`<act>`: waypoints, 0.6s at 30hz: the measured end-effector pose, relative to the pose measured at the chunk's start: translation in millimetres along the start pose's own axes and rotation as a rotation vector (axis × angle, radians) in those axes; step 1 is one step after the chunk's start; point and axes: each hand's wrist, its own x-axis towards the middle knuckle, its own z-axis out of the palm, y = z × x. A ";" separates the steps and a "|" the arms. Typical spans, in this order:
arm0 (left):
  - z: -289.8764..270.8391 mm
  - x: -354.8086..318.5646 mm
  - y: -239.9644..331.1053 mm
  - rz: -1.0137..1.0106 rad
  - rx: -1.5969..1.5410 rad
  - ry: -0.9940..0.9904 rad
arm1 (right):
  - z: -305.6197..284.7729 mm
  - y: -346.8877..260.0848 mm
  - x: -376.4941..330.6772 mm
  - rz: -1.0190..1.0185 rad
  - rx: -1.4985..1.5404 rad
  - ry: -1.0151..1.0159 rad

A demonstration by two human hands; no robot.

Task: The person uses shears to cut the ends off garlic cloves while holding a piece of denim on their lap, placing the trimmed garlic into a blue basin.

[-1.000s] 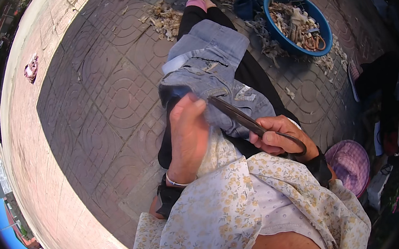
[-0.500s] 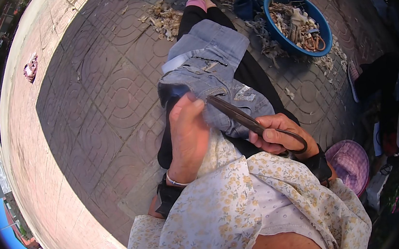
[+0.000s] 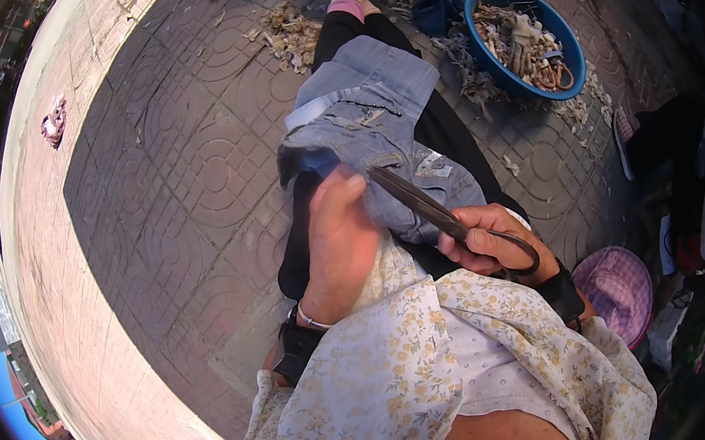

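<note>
In my right hand (image 3: 492,240) is a pair of dark metal scissors (image 3: 419,196). My fingers wrap round the handles, and the nearly closed blades point up and left toward my left hand. My left hand (image 3: 339,243) is raised over my lap, with the thumb up against the fingers. Motion smears it, and what the fingertips hold, if anything, does not show. Just beyond both hands, a light blue denim garment (image 3: 370,145) lies across my legs, with a dark chain-like strip (image 3: 368,107) and a silvery patch (image 3: 432,163) on it.
A blue basin (image 3: 571,34) holding pale scraps and a glove stands at the far right, beside a dark blue cloth (image 3: 436,9). More scraps (image 3: 292,37) lie on the paving. A pink checked hat (image 3: 616,295) rests by my right elbow. Another person (image 3: 674,135) sits at right.
My left hand has shifted slightly to the right. The scissors and my right hand have barely moved; the denim stays on my legs.
</note>
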 end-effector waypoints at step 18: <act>2.1 -0.7 3.7 0.109 0.186 0.018 | 2.1 -5.1 6.7 -0.023 -0.110 0.019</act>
